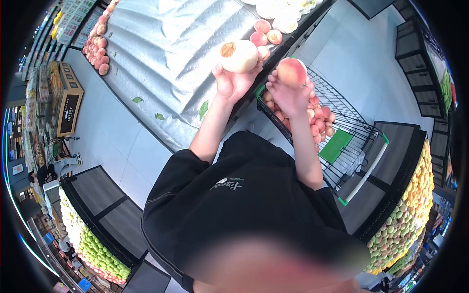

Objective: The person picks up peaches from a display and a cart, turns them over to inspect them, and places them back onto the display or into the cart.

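Observation:
My left hand (234, 84) holds up a large pale peach (243, 56) with a brown, rough patch on its side, above the silvery display surface (161, 63). In my right hand (292, 97) is a red and yellow peach (292, 73), over the near end of a shopping cart (342, 117). Many peaches (320, 117) are heaped in that cart, partly hidden by my right forearm. Just beyond my left hand, several peaches (262, 38) rest at the display's edge.
A row of peaches (100, 51) lines the display's far left side. Pale produce (278, 12) sits at the top. Green leaves lie on the silvery cover. Fruit stands (400, 219) are at lower right and lower left (95, 244). People are at the far left.

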The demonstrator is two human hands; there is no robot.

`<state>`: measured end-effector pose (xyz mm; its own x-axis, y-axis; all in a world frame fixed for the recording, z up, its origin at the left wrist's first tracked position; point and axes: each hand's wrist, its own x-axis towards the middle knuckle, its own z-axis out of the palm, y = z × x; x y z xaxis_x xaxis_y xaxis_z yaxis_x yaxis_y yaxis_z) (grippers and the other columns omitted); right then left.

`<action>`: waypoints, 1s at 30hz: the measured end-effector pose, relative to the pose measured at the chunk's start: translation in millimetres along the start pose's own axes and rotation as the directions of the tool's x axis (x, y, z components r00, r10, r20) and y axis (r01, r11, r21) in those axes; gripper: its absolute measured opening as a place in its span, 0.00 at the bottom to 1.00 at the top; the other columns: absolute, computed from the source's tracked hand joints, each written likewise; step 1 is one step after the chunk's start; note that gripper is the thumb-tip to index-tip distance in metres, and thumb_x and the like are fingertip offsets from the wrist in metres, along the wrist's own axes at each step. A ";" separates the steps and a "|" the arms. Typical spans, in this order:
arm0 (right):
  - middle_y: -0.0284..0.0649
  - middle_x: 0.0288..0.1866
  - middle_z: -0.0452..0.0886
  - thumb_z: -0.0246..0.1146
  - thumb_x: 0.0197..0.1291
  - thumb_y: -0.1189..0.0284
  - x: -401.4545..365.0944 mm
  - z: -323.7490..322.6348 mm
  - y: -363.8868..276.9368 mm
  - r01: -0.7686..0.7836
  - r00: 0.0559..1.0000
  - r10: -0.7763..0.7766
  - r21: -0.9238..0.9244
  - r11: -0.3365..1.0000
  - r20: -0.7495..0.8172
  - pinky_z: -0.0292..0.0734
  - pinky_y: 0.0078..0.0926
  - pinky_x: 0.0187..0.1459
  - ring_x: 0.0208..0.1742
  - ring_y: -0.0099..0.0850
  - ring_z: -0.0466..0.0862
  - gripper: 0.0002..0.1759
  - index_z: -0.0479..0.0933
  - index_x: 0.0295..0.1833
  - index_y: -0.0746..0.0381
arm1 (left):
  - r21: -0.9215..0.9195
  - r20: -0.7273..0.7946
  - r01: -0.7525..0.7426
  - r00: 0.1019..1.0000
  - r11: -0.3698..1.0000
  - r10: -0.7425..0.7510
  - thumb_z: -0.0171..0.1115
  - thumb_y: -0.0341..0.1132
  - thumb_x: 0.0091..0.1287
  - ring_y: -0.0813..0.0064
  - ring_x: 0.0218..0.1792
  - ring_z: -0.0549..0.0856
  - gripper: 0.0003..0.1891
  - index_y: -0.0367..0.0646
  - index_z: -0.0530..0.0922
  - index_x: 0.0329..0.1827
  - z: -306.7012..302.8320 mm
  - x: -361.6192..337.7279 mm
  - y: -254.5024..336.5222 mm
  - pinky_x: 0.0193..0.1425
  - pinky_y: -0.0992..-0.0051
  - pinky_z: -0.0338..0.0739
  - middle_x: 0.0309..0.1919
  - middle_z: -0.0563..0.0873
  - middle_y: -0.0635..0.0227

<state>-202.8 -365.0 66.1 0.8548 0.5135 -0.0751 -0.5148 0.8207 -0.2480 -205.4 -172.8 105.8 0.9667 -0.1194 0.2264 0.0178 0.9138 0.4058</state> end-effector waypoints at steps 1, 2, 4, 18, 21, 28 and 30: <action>0.47 0.56 0.75 0.66 0.51 0.42 -4.0 6.1 -0.2 -0.010 0.998 0.009 0.018 1.000 0.062 0.70 0.39 0.61 0.57 0.41 0.74 0.45 0.68 0.66 0.63 | 0.014 -0.002 -0.012 1.000 1.000 0.012 0.72 0.67 0.51 0.60 0.63 0.76 0.49 0.38 0.69 0.67 11.3 -3.5 -4.8 0.70 0.64 0.68 0.60 0.78 0.55; 0.47 0.55 0.74 0.66 0.51 0.42 -8.9 10.7 -1.5 -0.019 0.992 0.014 0.038 0.999 0.124 0.69 0.38 0.60 0.55 0.40 0.73 0.46 0.67 0.65 0.65 | 0.054 0.002 -0.023 1.000 0.998 0.023 0.73 0.66 0.50 0.61 0.62 0.78 0.50 0.38 0.68 0.69 20.2 -5.6 -9.2 0.69 0.63 0.70 0.61 0.78 0.54; 0.46 0.53 0.73 0.65 0.51 0.41 -25.7 20.9 -9.3 -0.011 0.989 0.006 0.032 0.999 0.150 0.69 0.39 0.60 0.53 0.40 0.72 0.46 0.66 0.64 0.66 | 0.151 0.078 0.001 0.997 0.989 -0.013 0.74 0.65 0.50 0.61 0.60 0.79 0.51 0.37 0.67 0.70 27.0 -10.7 -17.7 0.69 0.63 0.71 0.62 0.77 0.53; 0.42 0.52 0.74 0.70 0.46 0.37 -121.5 -14.6 -60.4 0.062 0.987 -0.061 0.001 0.998 0.146 0.69 0.37 0.57 0.53 0.38 0.73 0.46 0.70 0.61 0.59 | 0.550 -0.071 -0.066 0.989 0.832 0.126 0.73 0.62 0.51 0.66 0.61 0.78 0.47 0.38 0.70 0.68 79.1 -68.7 -79.7 0.69 0.66 0.68 0.61 0.79 0.60; 0.41 0.51 0.74 0.70 0.44 0.36 -121.4 -16.4 -47.9 -0.007 0.993 0.006 0.005 1.000 0.115 0.67 0.36 0.56 0.52 0.37 0.72 0.47 0.70 0.62 0.58 | 0.578 -0.122 -0.094 0.972 0.810 0.201 0.72 0.60 0.54 0.68 0.62 0.78 0.45 0.38 0.70 0.68 65.3 -87.2 -67.2 0.71 0.65 0.67 0.62 0.79 0.62; 0.43 0.53 0.74 0.69 0.48 0.40 -113.3 -15.0 16.0 -0.101 0.992 0.101 0.004 0.995 0.077 0.69 0.36 0.57 0.53 0.37 0.73 0.44 0.70 0.63 0.59 | 0.873 -0.342 0.019 0.735 0.487 0.585 0.78 0.47 0.53 0.73 0.58 0.80 0.39 0.34 0.73 0.64 13.6 -161.2 3.5 0.67 0.70 0.71 0.56 0.82 0.63; 0.44 0.54 0.74 0.69 0.51 0.44 -109.5 -10.7 48.7 -0.155 0.981 0.153 0.004 0.988 0.117 0.71 0.37 0.57 0.54 0.37 0.74 0.42 0.70 0.64 0.60 | 0.962 -0.272 0.189 0.612 0.196 0.743 0.81 0.40 0.49 0.71 0.54 0.82 0.37 0.34 0.76 0.61 5.3 -197.9 33.7 0.60 0.67 0.76 0.53 0.84 0.62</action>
<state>-320.8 -383.9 51.9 0.7521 0.6591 0.0013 -0.6412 0.7321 -0.2298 -397.5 -120.5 79.4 0.6742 0.7111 0.1994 -0.0594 -0.2169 0.9744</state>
